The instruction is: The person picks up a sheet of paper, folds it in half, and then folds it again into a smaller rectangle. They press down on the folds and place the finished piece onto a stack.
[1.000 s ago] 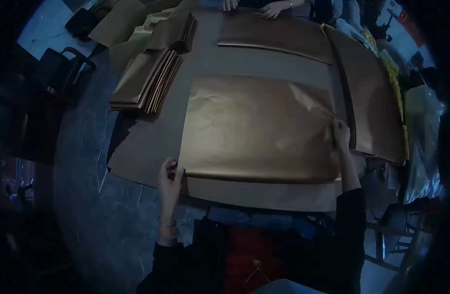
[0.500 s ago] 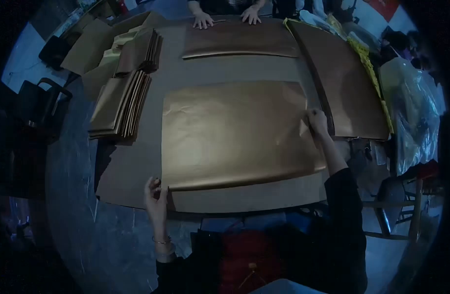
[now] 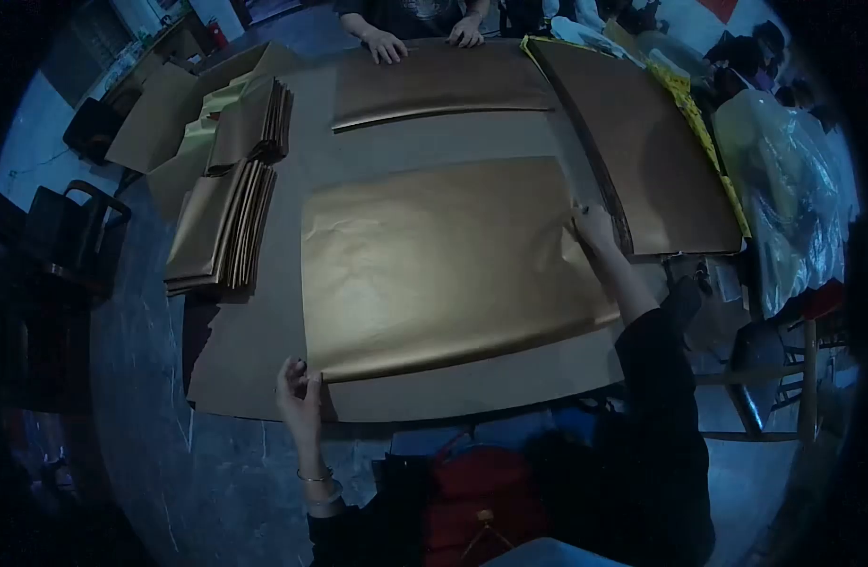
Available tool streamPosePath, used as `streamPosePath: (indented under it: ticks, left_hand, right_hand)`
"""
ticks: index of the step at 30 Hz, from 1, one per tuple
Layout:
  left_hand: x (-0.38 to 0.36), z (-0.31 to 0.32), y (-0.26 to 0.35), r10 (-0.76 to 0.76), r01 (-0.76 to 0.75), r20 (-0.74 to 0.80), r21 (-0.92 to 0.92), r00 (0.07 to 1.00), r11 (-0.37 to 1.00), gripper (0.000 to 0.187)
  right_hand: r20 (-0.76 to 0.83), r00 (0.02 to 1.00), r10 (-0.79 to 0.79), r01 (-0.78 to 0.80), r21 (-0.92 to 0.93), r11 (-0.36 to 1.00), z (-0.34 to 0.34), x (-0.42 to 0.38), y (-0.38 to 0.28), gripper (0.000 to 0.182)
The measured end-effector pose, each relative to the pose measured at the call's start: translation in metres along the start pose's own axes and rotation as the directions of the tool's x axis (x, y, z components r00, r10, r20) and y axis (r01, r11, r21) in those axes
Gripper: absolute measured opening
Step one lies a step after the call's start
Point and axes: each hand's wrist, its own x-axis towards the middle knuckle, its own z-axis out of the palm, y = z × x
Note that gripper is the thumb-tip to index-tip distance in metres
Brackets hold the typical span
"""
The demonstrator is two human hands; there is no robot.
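A large gold paper sheet lies before me, its near edge rolled or folded over and its right side creased. My right hand is closed on the sheet's right edge, where a small flap sticks up. At the near left corner, my left hand has its fingers curled and its thumb against the paper; the exact grip is partly hidden. Across the table, another person's hands rest flat on a second folded brown-gold sheet.
Stacks of folded gold paper stand at the left beside an open cardboard box. At right lies a pile of large brown sheets with yellow wrapping, next to a clear plastic bag. A chair stands at lower right.
The whole view has shifted slightly as my head moved. My left hand's fingers sit closer in at the sheet's corner. My right hand keeps its hold on the right edge.
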Motion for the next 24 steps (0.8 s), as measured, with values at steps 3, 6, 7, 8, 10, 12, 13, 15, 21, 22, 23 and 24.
streamPosePath:
  ticks: [3, 6, 7, 8, 10, 12, 13, 15, 21, 22, 23, 24]
  left_hand:
    - [0.003, 0.0, -0.01, 0.022, -0.021, -0.01, 0.006, 1.0, 1.0, 0.05]
    - [0.004, 0.0, -0.016, 0.118, -0.117, -0.016, 0.035, 0.993, 0.992, 0.05]
    - [0.002, 0.001, -0.007, 0.048, -0.047, -0.019, 0.01, 0.999, 0.999, 0.05]
    - [0.001, 0.001, -0.003, -0.024, 0.024, -0.02, -0.016, 1.0, 1.0, 0.05]
    - [0.004, -0.001, -0.007, -0.015, 0.016, -0.019, 0.034, 1.0, 0.999, 0.05]
    - [0.005, 0.0, -0.013, -0.008, 0.01, -0.021, 0.084, 1.0, 0.996, 0.05]
    - [0.005, 0.002, -0.016, 0.034, -0.032, -0.035, 0.048, 0.999, 0.998, 0.05]
    - [0.003, 0.002, -0.017, 0.073, -0.073, -0.057, 0.016, 0.996, 0.997, 0.051]
    - [0.003, 0.003, -0.007, 0.085, -0.08, -0.033, 0.12, 0.996, 0.99, 0.049]
    - [0.006, 0.001, -0.015, 0.086, -0.083, -0.016, 0.125, 0.996, 0.989, 0.048]
    - [0.006, 0.0, -0.018, 0.083, -0.079, -0.023, 0.13, 0.996, 0.988, 0.048]
    - [0.006, 0.001, -0.016, 0.1, -0.097, -0.017, 0.131, 0.995, 0.987, 0.049]
  right_hand:
    - [-0.003, 1.0, 0.004, -0.004, -0.014, 1.0, -0.002, -0.002, -0.004, 0.038]
    - [0.008, 1.0, 0.017, -0.016, -0.06, 0.998, -0.002, -0.002, -0.005, 0.038]
    - [0.008, 0.999, 0.034, -0.033, -0.071, 0.997, -0.001, -0.002, -0.007, 0.038]
    - [0.009, 0.999, 0.033, -0.033, -0.071, 0.997, 0.002, 0.002, -0.004, 0.038]
    - [0.012, 1.0, 0.02, -0.02, -0.07, 0.997, 0.014, 0.015, 0.01, 0.038]
    - [0.012, 1.0, 0.013, -0.012, -0.078, 0.997, 0.014, 0.014, 0.009, 0.038]
    - [0.013, 1.0, 0.007, -0.006, -0.084, 0.996, 0.01, 0.01, 0.004, 0.039]
    - [0.027, 0.999, -0.047, 0.049, -0.083, 0.995, -0.002, 0.002, -0.006, 0.04]
    - [0.143, 0.989, 0.034, -0.025, -0.058, 0.998, -0.014, -0.006, -0.021, 0.038]
    - [0.074, 0.995, 0.061, -0.052, -0.111, 0.992, -0.004, -0.001, -0.018, 0.039]
    - [0.08, 0.995, 0.055, -0.047, -0.108, 0.993, -0.003, 0.001, -0.015, 0.039]
    - [0.07, 0.997, 0.022, -0.014, -0.115, 0.993, -0.003, 0.001, -0.013, 0.039]
